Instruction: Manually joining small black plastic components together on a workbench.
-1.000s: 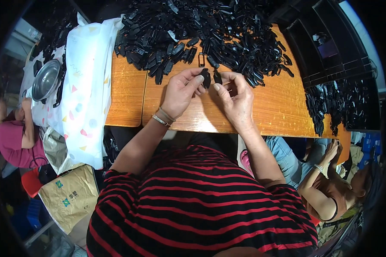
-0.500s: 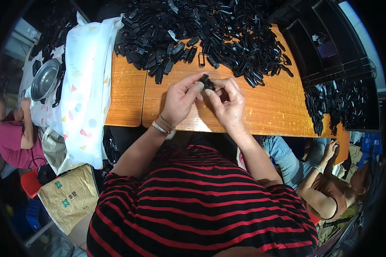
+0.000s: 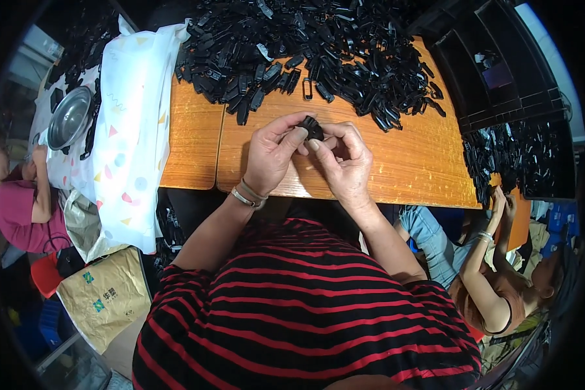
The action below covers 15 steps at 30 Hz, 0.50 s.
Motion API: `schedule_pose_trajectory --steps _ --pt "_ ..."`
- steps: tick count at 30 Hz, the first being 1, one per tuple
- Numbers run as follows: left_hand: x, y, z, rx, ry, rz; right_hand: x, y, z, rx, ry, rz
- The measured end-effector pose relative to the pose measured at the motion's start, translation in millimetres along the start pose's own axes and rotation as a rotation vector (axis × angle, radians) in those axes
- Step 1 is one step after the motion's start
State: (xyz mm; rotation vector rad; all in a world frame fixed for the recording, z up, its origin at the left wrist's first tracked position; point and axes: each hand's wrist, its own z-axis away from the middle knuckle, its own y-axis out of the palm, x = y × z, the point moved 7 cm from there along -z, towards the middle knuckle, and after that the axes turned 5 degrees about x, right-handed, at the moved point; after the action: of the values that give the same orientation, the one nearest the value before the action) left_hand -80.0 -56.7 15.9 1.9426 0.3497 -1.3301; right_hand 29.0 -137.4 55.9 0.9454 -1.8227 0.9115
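Observation:
Between my two hands, above the near part of the wooden table (image 3: 409, 169), is a small black plastic part (image 3: 312, 129). My left hand (image 3: 272, 148) pinches its left side between thumb and fingers. My right hand (image 3: 346, 156) grips its lower right side, thumb tip pressed against it. The fingers cover much of the part, so its exact kind is hard to make out. Beyond my hands lies a large heap of similar black plastic parts (image 3: 273, 78), and a single black rectangular frame (image 3: 307, 89) lies at its near edge.
To the left, a patterned white cloth (image 3: 127, 130) covers a surface beside a metal bowl (image 3: 70, 118). A black crate (image 3: 500, 78) stands at the right, near more black parts (image 3: 507, 156). Co-workers sit at left (image 3: 29, 214) and right (image 3: 484, 286). A brown sack (image 3: 104, 299) stands lower left.
The black part has turned slightly between my fingers; my hands stay in nearly the same place. The co-worker at right has raised their hands toward the table edge.

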Motion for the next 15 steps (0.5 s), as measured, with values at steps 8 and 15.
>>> schedule_pose_trajectory --steps 8,15 --pt "-14 11 7 -0.042 0.071 -0.293 7 2 1 0.012 -0.134 0.281" --pt "-14 11 18 -0.098 -0.006 -0.309 12 11 10 -0.031 -0.186 0.446"
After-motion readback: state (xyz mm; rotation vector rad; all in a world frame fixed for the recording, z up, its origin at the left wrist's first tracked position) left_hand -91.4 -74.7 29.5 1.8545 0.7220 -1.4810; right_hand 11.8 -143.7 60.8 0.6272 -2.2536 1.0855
